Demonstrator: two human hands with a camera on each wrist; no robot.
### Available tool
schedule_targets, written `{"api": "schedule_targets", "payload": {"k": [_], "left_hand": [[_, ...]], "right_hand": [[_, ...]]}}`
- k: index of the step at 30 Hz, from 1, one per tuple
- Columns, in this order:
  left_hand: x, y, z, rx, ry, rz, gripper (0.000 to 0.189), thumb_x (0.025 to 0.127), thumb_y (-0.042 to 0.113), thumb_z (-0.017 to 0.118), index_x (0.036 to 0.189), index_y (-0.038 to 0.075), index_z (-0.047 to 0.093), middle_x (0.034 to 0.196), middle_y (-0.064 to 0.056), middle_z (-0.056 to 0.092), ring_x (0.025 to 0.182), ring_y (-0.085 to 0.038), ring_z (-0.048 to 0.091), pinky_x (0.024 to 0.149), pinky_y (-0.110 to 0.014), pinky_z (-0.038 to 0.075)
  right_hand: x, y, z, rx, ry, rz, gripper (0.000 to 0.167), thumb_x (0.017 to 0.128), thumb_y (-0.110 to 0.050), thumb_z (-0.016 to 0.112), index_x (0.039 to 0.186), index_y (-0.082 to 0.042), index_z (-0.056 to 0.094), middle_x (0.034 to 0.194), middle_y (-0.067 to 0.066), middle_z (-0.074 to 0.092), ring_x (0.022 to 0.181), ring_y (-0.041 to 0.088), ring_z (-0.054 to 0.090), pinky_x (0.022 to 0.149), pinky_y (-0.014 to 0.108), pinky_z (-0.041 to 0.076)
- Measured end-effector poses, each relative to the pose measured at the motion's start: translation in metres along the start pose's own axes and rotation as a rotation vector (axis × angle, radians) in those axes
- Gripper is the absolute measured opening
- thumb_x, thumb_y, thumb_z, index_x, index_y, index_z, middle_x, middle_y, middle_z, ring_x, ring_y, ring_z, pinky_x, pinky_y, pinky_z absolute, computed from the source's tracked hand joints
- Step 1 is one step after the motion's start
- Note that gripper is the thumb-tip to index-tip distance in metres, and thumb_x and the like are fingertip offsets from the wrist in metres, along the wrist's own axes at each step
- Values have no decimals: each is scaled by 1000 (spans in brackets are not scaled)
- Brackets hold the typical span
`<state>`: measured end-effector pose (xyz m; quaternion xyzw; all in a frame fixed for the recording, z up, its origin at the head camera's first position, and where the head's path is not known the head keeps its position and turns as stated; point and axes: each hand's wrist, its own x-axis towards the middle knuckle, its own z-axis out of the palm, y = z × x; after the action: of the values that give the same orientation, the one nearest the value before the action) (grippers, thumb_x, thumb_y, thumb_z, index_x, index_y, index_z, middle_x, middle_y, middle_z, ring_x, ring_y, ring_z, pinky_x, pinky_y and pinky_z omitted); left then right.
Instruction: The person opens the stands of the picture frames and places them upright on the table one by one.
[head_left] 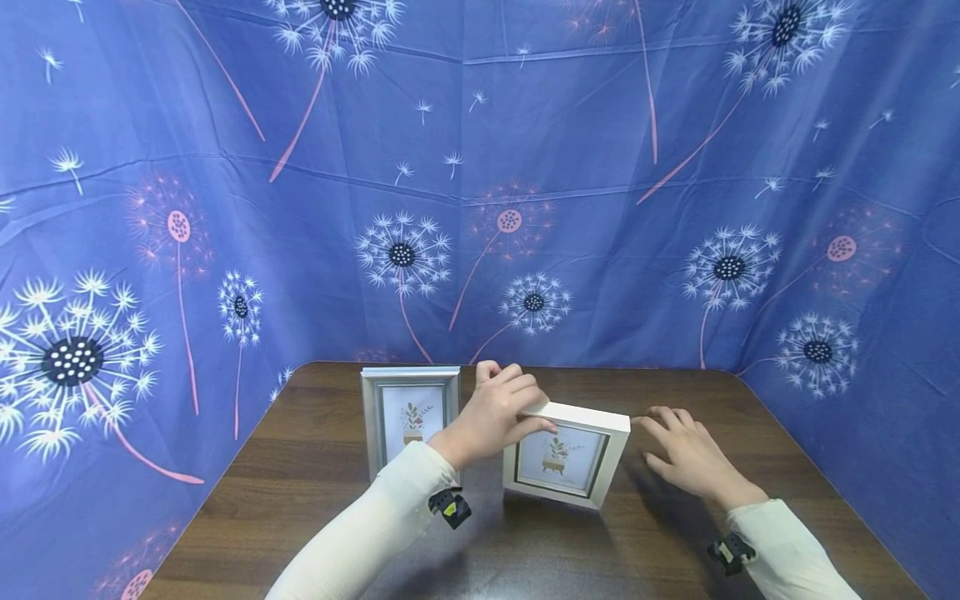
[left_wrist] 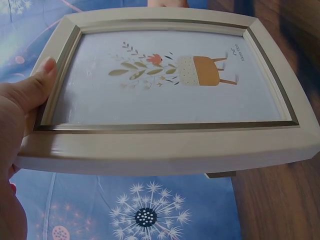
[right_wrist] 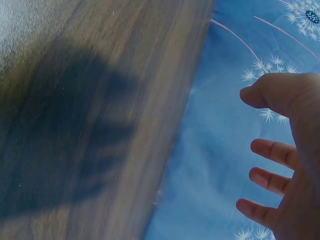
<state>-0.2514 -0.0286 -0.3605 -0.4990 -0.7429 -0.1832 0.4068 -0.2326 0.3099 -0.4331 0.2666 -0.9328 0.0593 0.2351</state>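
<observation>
My left hand point(head_left: 501, 412) grips a cream picture frame point(head_left: 616, 458) by its upper left corner, thumb across the front border. In the left wrist view the thumb point(left_wrist: 44, 80) presses on the frame's edge, and the print inside shows a potted plant on a legged stand. The cream frame is tilted in the head view. To the right of it my right hand point(head_left: 692, 458) hovers over the table with fingers spread and nothing in them. Its fingertips are close to the frame's upper right corner. The right wrist view shows the same hand point(right_wrist: 295, 165) with relaxed fingers.
A silver-grey picture frame point(head_left: 372, 433) with a similar print stands upright on the left, partly hidden by my left forearm. The brown wooden table point(head_left: 300, 500) ends at a blue cloth point(head_left: 615, 250) with dandelion prints, which hangs behind and on both sides.
</observation>
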Motion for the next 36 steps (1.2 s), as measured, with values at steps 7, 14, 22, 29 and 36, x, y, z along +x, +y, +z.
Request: {"api": "schedule_targets", "payload": {"k": [7,14,22,29,36], "left_hand": [[1,1,-1,-6,-19,-85,28,79,39,80,87,16,67,83,10,63,77,-9,46,85,-42,29],[3,1,-3,-10,-49,-145,27,79,37,81,88,17,66,84,10,62,77,-10,46,86,-43,30],[3,-2,-2,2,-26,-165,28,78,38,81,89,16,67,84,8,63,75,-10,46,85,-45,31],[5,-3,-3,-10,-19,-186,28,77,37,82,88,16,68,83,8,62,74,-10,46,85,-46,31],[6,-5,-3,-10,-18,-196,28,77,37,82,89,16,68,84,8,63,75,-10,47,85,-44,30]], "right_hand": [[-1,-6,1,17,-13,12,50,73,-15,81,120,-10,63,119,21,57,105,43,54,75,60,46],[-1,-10,6,40,-36,17,49,77,-15,80,123,-8,62,120,22,57,108,45,54,78,63,45],[-2,-14,10,61,-19,6,48,77,-15,80,121,-8,63,120,21,58,107,43,54,78,62,45],[0,-18,10,62,-24,16,48,77,-18,80,121,-8,63,120,21,58,107,44,54,79,62,45],[0,-21,10,63,-40,21,48,78,-21,80,121,-7,64,120,22,58,108,44,54,80,61,45]]}}
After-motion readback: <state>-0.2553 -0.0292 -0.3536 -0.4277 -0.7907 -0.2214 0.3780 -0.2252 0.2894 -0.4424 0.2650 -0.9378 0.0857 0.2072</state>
